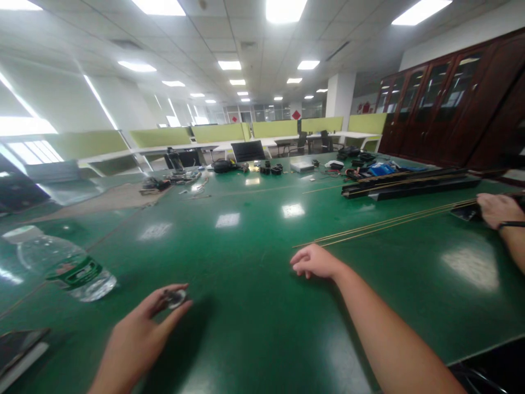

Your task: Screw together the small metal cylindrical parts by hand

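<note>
My left hand (143, 328) is closed in a pinch on a small round piece (176, 298), dark on one side and silvery on the other, held above the green tabletop (246, 339). What exactly the piece is cannot be made out. My right hand (314, 261) hovers over the table with its fingers loosely bent and slightly apart; nothing shows in them. Just behind it lie the near ends of several thin brass-coloured rods (369, 226), which run off to the right. Whether my fingers touch the rods is unclear.
A clear water bottle (68, 265) with a green label lies tilted at left, above a dark flat object (20, 353). At right, another person's hand (498, 210) rests by a black piece (465, 210). Black bars (410, 183) and assorted parts (270, 168) occupy the far side.
</note>
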`<move>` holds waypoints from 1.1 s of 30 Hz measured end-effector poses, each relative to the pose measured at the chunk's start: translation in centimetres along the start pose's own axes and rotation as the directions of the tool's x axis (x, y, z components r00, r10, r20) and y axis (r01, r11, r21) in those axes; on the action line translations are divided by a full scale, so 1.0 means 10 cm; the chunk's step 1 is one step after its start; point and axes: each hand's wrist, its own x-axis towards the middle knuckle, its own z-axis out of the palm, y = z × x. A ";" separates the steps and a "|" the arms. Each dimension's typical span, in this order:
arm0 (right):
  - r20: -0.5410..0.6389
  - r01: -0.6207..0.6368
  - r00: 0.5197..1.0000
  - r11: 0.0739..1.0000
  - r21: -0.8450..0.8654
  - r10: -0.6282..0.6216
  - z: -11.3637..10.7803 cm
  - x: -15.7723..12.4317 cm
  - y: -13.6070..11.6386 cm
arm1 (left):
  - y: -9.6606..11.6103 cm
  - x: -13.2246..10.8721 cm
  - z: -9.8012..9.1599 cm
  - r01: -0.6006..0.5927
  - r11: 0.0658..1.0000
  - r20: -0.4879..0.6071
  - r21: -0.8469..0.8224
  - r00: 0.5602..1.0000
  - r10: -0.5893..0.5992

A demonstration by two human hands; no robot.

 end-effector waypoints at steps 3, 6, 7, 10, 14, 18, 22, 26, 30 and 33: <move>-0.003 0.003 1.000 1.000 -0.002 -0.003 0.00 0.02 0.01 | 0.52 0.29 0.53 -0.154 0.961 0.119 -0.229 0.976 0.184; -0.019 0.002 1.000 1.000 0.002 -0.002 0.02 0.05 0.05 | 0.94 0.47 1.10 -0.293 0.887 0.059 -0.357 0.941 0.334; -0.019 0.005 1.000 1.000 0.008 -0.005 0.03 0.06 0.06 | 1.02 0.50 1.25 -0.301 0.875 0.049 -0.378 0.938 0.344; 0.016 0.044 0.999 0.998 0.045 -0.044 0.09 0.09 0.08 | 1.10 0.50 1.54 -0.311 0.849 0.078 -0.427 0.923 0.377; 0.038 0.137 0.990 0.990 0.043 -0.138 0.18 0.09 0.07 | 1.03 0.45 1.59 -0.368 0.803 0.110 -0.469 0.877 0.467; 0.010 0.194 0.981 0.978 -0.076 -0.194 0.23 0.06 0.02 | 1.02 0.42 1.57 -0.335 0.793 0.130 -0.508 0.881 0.455; 0.023 0.205 0.979 0.969 -0.135 -0.204 0.24 0.03 -0.01 | 1.05 0.41 1.59 -0.282 0.786 0.190 -0.551 0.874 0.447; 0.035 0.229 0.973 0.966 -0.120 -0.227 0.24 0.03 -0.02 | 1.07 0.40 1.57 -0.289 0.780 0.217 -0.555 0.855 0.471; 0.037 0.223 0.975 0.970 -0.098 -0.220 0.23 0.03 -0.01 | 1.09 0.40 1.55 -0.269 0.780 0.226 -0.566 0.859 0.460; 0.034 0.228 0.974 0.971 -0.075 -0.226 0.22 0.03 -0.01 | 1.10 0.40 1.55 -0.229 0.783 0.241 -0.579 0.869 0.432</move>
